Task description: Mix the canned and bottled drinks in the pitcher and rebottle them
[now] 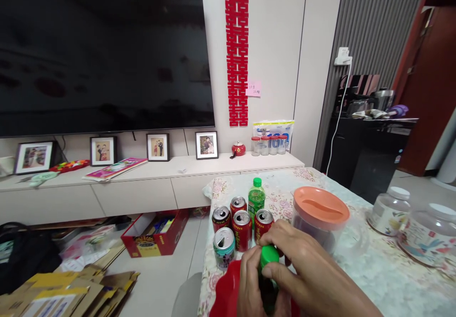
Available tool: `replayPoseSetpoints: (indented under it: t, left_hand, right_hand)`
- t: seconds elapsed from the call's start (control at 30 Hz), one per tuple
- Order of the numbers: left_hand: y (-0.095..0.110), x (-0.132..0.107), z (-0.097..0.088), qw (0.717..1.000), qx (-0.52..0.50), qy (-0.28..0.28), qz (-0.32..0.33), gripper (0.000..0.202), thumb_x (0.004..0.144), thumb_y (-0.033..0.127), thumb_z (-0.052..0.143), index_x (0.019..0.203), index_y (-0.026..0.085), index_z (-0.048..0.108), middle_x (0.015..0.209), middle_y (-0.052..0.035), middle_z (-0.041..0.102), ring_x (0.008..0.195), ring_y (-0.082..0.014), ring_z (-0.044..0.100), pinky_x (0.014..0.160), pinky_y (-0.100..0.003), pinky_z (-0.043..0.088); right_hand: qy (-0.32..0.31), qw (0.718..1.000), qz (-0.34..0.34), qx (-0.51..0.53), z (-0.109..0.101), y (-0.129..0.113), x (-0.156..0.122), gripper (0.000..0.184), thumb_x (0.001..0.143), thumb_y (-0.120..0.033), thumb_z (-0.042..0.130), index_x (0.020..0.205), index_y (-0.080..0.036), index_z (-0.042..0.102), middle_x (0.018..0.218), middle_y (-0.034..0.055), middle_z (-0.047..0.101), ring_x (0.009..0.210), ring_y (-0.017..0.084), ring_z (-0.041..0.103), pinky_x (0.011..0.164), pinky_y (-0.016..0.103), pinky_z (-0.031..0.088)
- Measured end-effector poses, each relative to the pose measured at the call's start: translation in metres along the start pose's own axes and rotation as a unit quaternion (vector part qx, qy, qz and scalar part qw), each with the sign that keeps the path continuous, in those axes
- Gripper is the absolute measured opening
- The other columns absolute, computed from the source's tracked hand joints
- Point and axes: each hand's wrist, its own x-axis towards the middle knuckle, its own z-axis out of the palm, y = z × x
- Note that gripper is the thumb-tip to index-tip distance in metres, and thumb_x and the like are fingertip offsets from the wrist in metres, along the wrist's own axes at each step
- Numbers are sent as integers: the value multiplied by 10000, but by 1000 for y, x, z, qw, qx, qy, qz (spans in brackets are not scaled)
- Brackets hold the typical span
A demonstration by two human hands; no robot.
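My left hand [251, 281] is wrapped round a bottle [267, 292] whose lower part is hidden by my fingers. The thumb and fingers of my right hand [302, 255] pinch the bottle's green cap [269, 256]. Under and beside the hands lies a red dish with a wavy rim [225, 286]. Just beyond stand several opened drink cans, among them a red can [242, 231] and a teal-topped can [224, 247]. A second green-capped bottle [257, 198] with a green label stands upright behind them.
A clear jar with an orange lid [321, 206] stands right of the cans on the flowered tablecloth [359, 269]. Two white-lidded jars are farther right, one of them a printed jar [429, 234]. A red box [156, 236] and flattened cardboard [67, 293] lie on the floor at left.
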Motion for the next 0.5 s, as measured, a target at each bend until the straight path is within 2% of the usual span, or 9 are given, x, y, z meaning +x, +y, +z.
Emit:
replayPoseSetpoints:
  t: [0.17, 0.37, 0.5]
  left_hand:
    - [2, 4, 1, 1000, 1, -11, 11, 411, 901, 271, 610, 1309, 222, 607, 1259, -134, 754, 1178, -287, 747, 980, -393, 625]
    - [11, 7, 1, 1000, 7, 0, 7, 348, 916, 231, 552, 1256, 239, 625, 1190, -120, 759, 1118, -261, 754, 942, -369, 621]
    - [18, 2, 3, 998, 18, 20, -57, 413, 918, 284, 581, 1328, 239, 587, 1251, -135, 774, 1145, -280, 766, 919, -361, 637]
  right_hand:
    - [-1, 1000, -25, 6, 0, 0, 1, 257, 847, -18, 530, 944, -203, 680, 977, 39, 614, 996, 203, 554, 851, 346, 429]
    - [-5, 1000, 8, -5, 0, -4, 4, 222, 803, -15, 535, 900, -187, 636, 1019, 46, 611, 958, 192, 547, 843, 349, 421]
    - [-3, 1000, 7, -6, 2, -4, 4, 199, 815, -36, 538, 903, -194, 622, 1022, 38, 620, 969, 195, 549, 858, 358, 416]
